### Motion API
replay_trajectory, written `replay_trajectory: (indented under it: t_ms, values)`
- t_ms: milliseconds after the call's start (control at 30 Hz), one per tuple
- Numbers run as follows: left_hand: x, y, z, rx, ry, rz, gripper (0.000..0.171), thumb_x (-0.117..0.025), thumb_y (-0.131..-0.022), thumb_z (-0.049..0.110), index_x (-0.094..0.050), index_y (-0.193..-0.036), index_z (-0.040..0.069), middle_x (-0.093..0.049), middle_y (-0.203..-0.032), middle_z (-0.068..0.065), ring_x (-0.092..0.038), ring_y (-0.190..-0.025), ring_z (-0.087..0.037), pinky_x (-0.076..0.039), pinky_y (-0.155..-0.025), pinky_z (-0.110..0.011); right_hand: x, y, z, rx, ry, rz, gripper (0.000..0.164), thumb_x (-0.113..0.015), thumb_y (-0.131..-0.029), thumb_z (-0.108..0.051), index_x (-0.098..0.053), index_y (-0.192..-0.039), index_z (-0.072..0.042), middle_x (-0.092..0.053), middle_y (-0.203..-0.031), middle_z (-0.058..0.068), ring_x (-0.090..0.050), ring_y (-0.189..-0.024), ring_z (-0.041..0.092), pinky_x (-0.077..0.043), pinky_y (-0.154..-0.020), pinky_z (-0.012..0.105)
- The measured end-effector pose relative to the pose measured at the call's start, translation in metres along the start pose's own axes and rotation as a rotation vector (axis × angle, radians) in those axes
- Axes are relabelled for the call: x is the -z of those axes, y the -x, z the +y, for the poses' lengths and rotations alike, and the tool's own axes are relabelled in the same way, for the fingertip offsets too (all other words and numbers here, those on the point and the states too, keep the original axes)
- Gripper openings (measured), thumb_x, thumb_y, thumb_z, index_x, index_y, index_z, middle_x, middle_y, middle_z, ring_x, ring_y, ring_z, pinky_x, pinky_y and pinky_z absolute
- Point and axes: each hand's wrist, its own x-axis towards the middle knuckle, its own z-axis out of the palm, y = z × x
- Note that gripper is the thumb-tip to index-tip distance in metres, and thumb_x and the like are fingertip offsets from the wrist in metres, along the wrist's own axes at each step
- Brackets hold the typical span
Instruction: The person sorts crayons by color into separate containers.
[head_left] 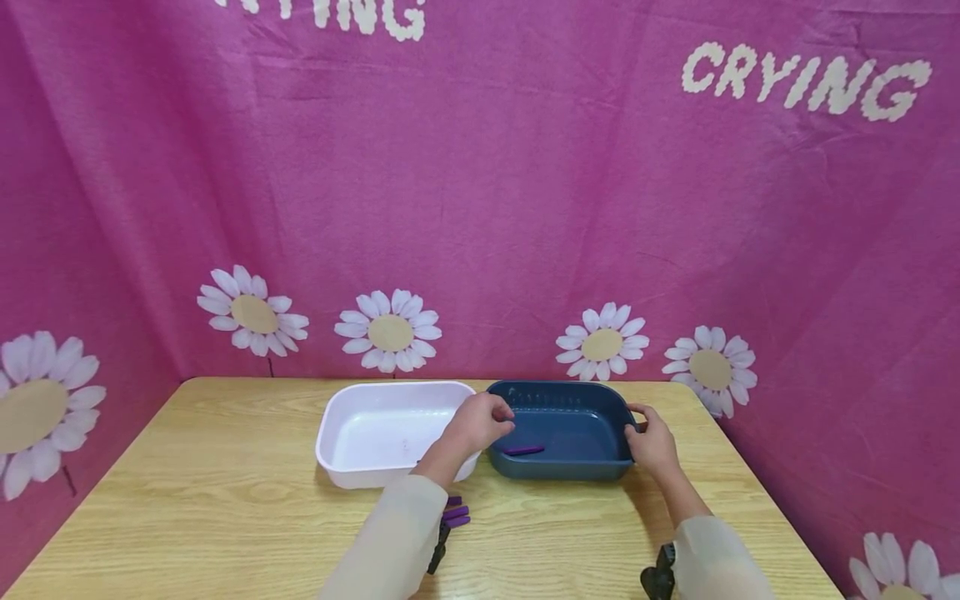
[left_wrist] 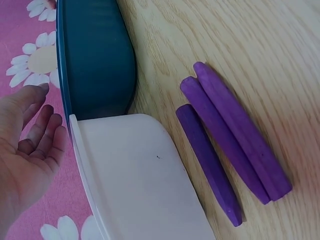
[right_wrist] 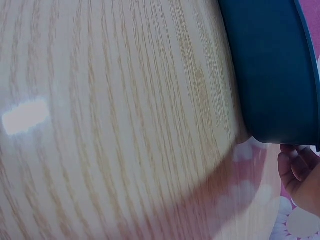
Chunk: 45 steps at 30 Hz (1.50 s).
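Note:
My left hand (head_left: 482,422) hovers over the seam between the white tray (head_left: 360,437) and the dark blue tray (head_left: 573,469), its fingers loosely bent with nothing between them. One slim purple stick (head_left: 523,450) lies inside the blue tray near its front left. At that tray's right end, my right hand (head_left: 656,442) grips the rim, thumb toward the inside and fingers outside. Three more faceted purple sticks (left_wrist: 235,130), with blunt tapered ends, lie side by side on the table before the white tray. In the head view my left forearm partly covers them.
Both trays stand next to each other near the back of the wooden table (head_left: 225,500). A pink curtain (head_left: 480,208) with printed daisies hangs behind and along the sides. Dark wrist devices (head_left: 660,573) are strapped at both sleeves.

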Motion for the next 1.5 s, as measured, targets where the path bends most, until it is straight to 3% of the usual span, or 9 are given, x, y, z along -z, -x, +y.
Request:
replay_trajectory:
  t_ms: [400, 800, 1167, 1500]
  values:
    - [0.005, 0.005, 0.003, 0.026, 0.023, -0.022, 0.015, -0.068, -0.084, 0.017, -0.070, -0.095, 0.006, -0.069, -0.092, -0.006, -0.063, -0.089, -0.018, -0.051, -0.081, -0.031, 0.001, 0.002, -0.003, -0.011, -0.001, -0.011, 0.042, -0.047, -0.093, -0.007, -0.041, -0.134, 0.001, -0.055, -0.108, 0.031, -0.056, -0.093, 0.037, -0.053, -0.075, 0.043]
    - [0.016, 0.017, 0.003, -0.031, 0.004, -0.009, 0.018, -0.068, -0.084, 0.019, -0.071, -0.096, 0.006, -0.068, -0.094, -0.005, -0.063, -0.091, -0.019, -0.050, -0.082, -0.032, -0.001, 0.000, -0.001, -0.007, 0.006, -0.013, 0.042, -0.046, -0.093, -0.008, -0.041, -0.134, 0.001, -0.055, -0.110, 0.031, -0.055, -0.096, 0.039, -0.051, -0.080, 0.047]
    - [0.025, 0.033, -0.006, -0.116, -0.001, 0.039, 0.014, -0.069, -0.082, 0.014, -0.073, -0.092, 0.004, -0.068, -0.084, -0.006, -0.059, -0.075, -0.015, -0.047, -0.068, -0.024, 0.002, 0.002, -0.004, 0.002, 0.019, -0.009, 0.041, -0.047, -0.093, -0.008, -0.042, -0.133, 0.001, -0.056, -0.105, 0.030, -0.056, -0.092, 0.037, -0.049, -0.077, 0.045]
    - [0.029, 0.041, -0.010, -0.117, 0.016, 0.041, 0.015, -0.070, -0.082, 0.014, -0.073, -0.092, 0.004, -0.064, -0.084, -0.005, -0.057, -0.075, -0.014, -0.046, -0.066, -0.023, 0.002, 0.003, -0.004, -0.001, 0.016, -0.015, 0.041, -0.047, -0.092, -0.008, -0.042, -0.133, 0.001, -0.056, -0.108, 0.031, -0.056, -0.095, 0.039, -0.050, -0.079, 0.046]
